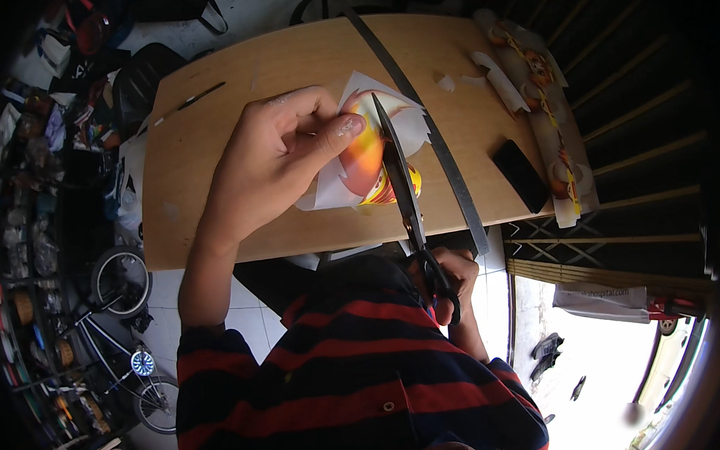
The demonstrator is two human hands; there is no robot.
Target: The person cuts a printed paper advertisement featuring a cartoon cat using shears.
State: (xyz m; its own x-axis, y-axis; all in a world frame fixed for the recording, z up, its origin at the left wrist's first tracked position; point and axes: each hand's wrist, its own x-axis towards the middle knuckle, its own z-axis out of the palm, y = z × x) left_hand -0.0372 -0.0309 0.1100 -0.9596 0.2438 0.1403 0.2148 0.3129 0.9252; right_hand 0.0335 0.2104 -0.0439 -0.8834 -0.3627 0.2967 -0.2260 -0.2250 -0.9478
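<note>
Left hand (282, 152): thumb and fingers pinching a printed paper sheet (362, 157), white with orange, red and yellow artwork. Sheet is held up over the table (187, 156), near its front edge. Right hand (457, 275): fingers closed around the black handles of my scissors (407, 199), tip pointing away from me. 1 blade runs across the sheet's face; can't make out the 2nd. Long dark flat strip (430, 135) lies across the table, right of the sheet. Black phone (521, 176) further right, beside a long printed sheet (540, 100) at the right edge. Pen (189, 102) far left.
</note>
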